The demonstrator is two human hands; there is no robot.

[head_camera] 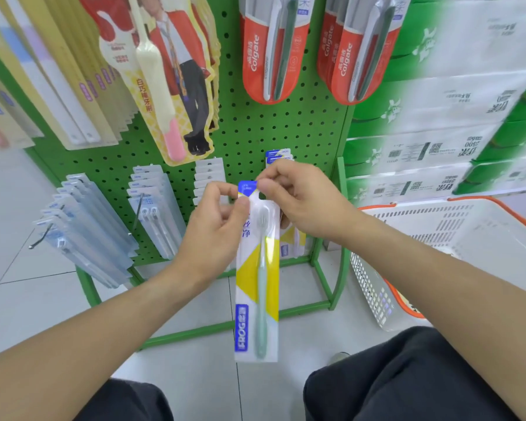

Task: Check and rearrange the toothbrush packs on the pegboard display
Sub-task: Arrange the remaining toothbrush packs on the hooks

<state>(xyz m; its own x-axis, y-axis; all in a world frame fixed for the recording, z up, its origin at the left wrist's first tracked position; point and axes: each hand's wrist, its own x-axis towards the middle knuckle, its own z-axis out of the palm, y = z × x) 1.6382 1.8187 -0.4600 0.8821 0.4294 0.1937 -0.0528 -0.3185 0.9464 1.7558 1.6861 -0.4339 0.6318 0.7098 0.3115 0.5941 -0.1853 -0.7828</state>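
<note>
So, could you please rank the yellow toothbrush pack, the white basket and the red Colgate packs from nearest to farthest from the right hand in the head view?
1. Yellow toothbrush pack: pinched at its top by the right hand.
2. White basket: on the floor, to the right.
3. Red Colgate packs: hanging high on the pegboard, above.

The green pegboard (249, 129) carries hanging toothbrush packs: red Colgate packs (268, 53) at top, clear packs (82, 226) on lower-left hooks. Its frame stands on the tiled floor (19, 287).
</note>
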